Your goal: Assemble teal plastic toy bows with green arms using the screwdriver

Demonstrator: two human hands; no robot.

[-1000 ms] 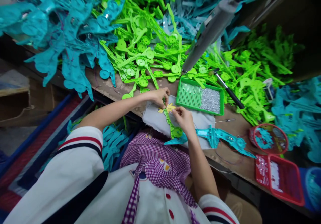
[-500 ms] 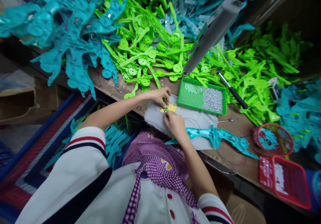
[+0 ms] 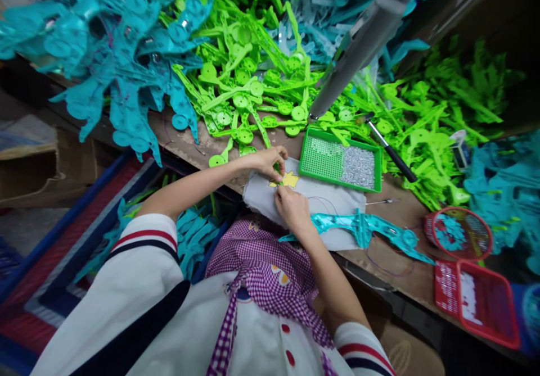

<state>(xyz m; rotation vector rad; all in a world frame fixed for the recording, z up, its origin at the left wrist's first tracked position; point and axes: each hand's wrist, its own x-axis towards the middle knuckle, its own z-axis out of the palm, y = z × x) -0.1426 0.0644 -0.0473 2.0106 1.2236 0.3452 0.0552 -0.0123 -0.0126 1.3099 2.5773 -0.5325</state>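
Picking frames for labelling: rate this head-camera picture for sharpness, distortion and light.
Head view: wide-angle bend curves the brown wooden bench edge; both hands on the grey cloth pad are fairly sharp; the corners, such as the red plastic basket, go soft; the neon green plastic parts are brightly lit; the top right is dark.

I am watching through a single head-worn camera that is looking steeply down and forward over the wearer's chest, close above the workbench edge (image 3: 219,157). The left hand (image 3: 266,161) and right hand (image 3: 292,210) are sitting near the centre of the frame, with the green tray (image 3: 340,165) just beyond them. The piles of green parts (image 3: 253,78) are filling the far side. The wide lens is bending the edges, and no second view is sharing the scene.
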